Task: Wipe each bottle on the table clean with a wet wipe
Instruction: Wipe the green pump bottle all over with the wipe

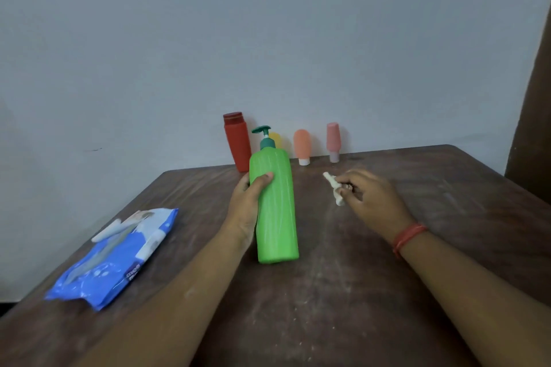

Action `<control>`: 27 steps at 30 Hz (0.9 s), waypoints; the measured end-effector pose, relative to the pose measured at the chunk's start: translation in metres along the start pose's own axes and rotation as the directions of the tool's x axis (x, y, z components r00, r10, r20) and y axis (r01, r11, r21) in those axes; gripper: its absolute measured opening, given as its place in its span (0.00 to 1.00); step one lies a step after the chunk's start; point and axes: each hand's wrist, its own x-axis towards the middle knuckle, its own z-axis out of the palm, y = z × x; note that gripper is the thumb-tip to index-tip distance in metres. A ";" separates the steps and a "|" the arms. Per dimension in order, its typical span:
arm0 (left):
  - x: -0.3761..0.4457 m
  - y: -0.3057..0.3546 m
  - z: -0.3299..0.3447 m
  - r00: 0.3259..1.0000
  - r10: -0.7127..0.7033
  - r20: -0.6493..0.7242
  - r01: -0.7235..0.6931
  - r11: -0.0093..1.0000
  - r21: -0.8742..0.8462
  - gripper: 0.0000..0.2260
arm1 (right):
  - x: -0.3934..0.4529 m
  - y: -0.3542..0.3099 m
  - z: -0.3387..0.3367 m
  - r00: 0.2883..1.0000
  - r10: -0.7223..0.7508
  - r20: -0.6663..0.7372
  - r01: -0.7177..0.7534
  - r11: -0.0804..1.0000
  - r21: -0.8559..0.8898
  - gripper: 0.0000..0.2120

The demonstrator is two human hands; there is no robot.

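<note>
The left hand [245, 202] grips the green pump bottle [275, 205], thumb across its front, holding it tilted above the table [357, 292]. It carries no label. Just to the right of it, the right hand [372, 197] pinches one crumpled wet wipe [335, 188]; a red thread band [407, 237] circles that wrist. Beyond both hands, four more bottles stand by the wall: a red bottle [237, 143], a yellow one [275, 140] mostly hidden, an orange tube [301, 146] and a pink tube [332, 141]. Left of the left hand lies one blue wipes pack [119, 256]; its print partly reads "mee".
</note>
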 end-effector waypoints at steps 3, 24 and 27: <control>-0.018 0.005 -0.014 0.996 -0.021 0.081 0.026 0.998 -0.057 0.14 | -0.012 -0.029 0.010 0.988 -0.135 0.070 0.140 0.988 -0.069 0.09; -0.035 -0.024 0.001 0.816 -0.221 0.534 0.376 0.905 -0.200 0.34 | -0.011 -0.052 0.025 0.932 -0.355 0.076 0.361 0.886 -0.290 0.19; -0.035 -0.024 0.002 0.801 -0.234 0.551 0.363 0.922 -0.137 0.36 | -0.004 -0.039 0.020 0.951 -0.308 0.013 0.292 0.885 -0.362 0.18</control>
